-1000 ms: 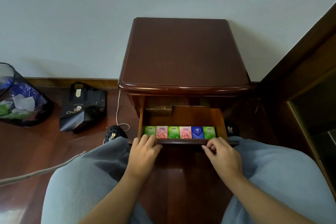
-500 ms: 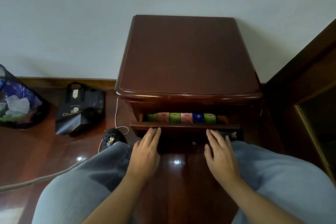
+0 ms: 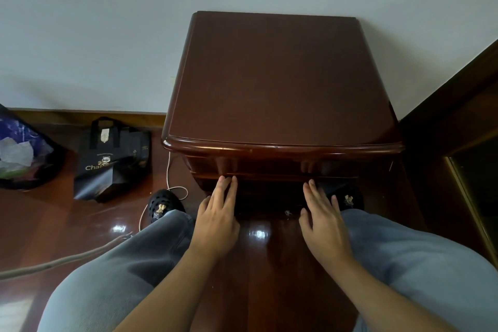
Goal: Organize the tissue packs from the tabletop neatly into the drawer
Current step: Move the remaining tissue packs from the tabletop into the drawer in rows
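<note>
Bag (image 3: 113,159) left of nightstand (image 3: 280,83)

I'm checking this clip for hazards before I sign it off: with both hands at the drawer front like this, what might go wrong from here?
1. The left hand and right hand press straight fingers against the drawer front; fingertips near its lower edge might get pinched.
2. A white cord runs down beside the nightstand near the left shoe; standing up might snag it.
</note>
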The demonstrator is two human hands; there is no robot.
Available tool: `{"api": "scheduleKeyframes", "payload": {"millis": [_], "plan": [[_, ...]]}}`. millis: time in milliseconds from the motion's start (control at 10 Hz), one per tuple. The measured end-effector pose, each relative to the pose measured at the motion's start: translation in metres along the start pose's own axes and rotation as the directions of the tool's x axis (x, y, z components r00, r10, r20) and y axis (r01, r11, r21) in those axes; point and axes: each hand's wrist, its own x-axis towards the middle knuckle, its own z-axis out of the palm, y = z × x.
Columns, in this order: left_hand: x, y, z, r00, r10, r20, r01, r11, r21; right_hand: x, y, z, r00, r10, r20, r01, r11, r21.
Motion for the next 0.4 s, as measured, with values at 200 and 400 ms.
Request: {"api": "scheduleKeyframes", "payload": {"millis": [200, 400], "plan": [[0.000, 0.004, -0.007, 1.000, -0.001, 0.005, 0.001, 1.000, -0.026, 0.002, 0.001, -0.005, 0.998, 0.002, 0.058, 0.002, 0.998, -0.063], [-0.011, 0.022, -0.034, 0.991, -0.082, 0.106, 0.085, 0.996, -0.026, -0.007, -0.015, -0.032, 0.999, 0.043, -0.031, -0.042, 0.999, 0.030]]}}
